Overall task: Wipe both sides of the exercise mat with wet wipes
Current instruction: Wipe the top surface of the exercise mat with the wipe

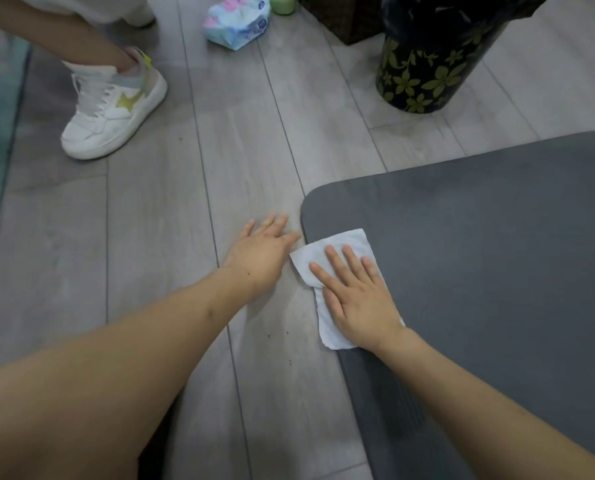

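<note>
The right hand (358, 296) presses a white wet wipe (337, 268) flat (fingers straight) on the grey mat's (496, 254) left edge; the left hand (261, 251) rests open on the floor (185, 202) just beside it

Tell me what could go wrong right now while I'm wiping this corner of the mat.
The wet wipe overhangs the mat edge onto the floor, so it may pick up the dark specks lying there. The left hand rests on the floor, not the mat, so the mat might slide under the right hand.
</note>
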A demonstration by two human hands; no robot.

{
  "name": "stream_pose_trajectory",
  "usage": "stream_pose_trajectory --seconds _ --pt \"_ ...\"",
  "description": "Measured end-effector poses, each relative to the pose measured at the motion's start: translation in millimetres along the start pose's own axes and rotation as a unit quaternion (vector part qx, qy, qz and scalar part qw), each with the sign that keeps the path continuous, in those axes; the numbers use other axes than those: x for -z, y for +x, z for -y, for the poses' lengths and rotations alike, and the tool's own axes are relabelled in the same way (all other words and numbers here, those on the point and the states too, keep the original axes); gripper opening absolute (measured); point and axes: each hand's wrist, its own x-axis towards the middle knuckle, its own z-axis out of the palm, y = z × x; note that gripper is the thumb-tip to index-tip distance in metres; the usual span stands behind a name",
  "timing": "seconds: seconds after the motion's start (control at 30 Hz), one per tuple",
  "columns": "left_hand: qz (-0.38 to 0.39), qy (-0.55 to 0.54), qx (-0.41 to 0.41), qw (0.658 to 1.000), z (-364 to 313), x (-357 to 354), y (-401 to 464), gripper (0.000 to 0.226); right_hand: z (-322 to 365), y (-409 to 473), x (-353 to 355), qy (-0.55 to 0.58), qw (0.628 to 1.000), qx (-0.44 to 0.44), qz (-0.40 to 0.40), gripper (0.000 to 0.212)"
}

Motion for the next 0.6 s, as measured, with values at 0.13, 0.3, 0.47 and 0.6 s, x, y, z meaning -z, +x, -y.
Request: stream_pose_trajectory --seconds 0.13,0.3,0.47,0.6 --pt "-0.006 0.002 0.026 1.000 10 -6 -14 0.069 13 -45 -3 0.012 1.000 0.006 0.005 0.053" --pt "-0.013 -0.006 0.030 0.999 12 -10 -13 0.067 6 6 5 0.017 0.999 -0.037 0.027 0.058" --pt "-0.034 -0.007 0.012 0.999 9 -11 -6 0.067 -24 73 20 0.020 0.993 -0.109 0.034 0.060" --pt "-0.039 0.004 -0.006 0.999 -4 -10 4 0.069 -34 2 12 0.018 0.984 -0.178 0.012 0.058"
